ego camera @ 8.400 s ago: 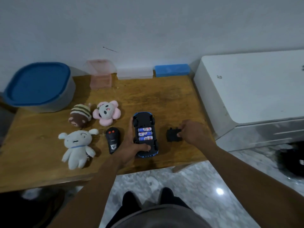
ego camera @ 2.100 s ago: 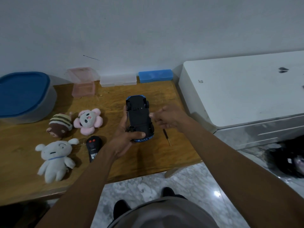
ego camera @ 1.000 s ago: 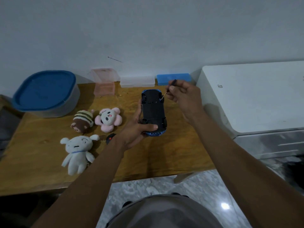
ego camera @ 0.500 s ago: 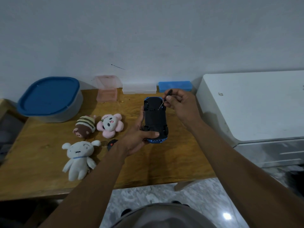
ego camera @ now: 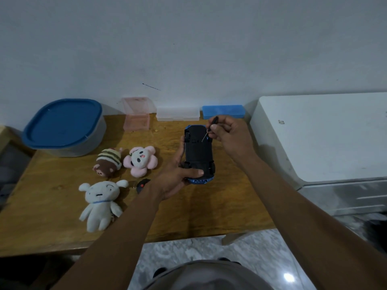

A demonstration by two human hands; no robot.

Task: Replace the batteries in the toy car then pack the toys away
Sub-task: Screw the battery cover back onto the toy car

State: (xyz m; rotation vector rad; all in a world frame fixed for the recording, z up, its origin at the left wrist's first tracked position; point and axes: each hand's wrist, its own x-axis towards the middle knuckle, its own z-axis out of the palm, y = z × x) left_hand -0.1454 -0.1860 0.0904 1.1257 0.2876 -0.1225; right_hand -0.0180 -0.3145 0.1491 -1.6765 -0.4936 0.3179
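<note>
My left hand grips the blue toy car upside down above the wooden table, thumb on its near end; the black underside faces me with the battery cover on. My right hand pinches a small black screwdriver whose tip touches the underside near the car's far end. A black remote with red buttons lies on the table, partly hidden by my left wrist. Three plush toys lie to the left: a striped brown one, a pink flower one and a white one.
A grey tub with a blue lid stands at the back left. An open pink box, a clear case and a blue case line the wall. A white cabinet adjoins the table's right side.
My right hand picked up the screwdriver from the table and brought its tip to the car's underside. In the last second the hands barely moved; the camera tilted up slightly.
</note>
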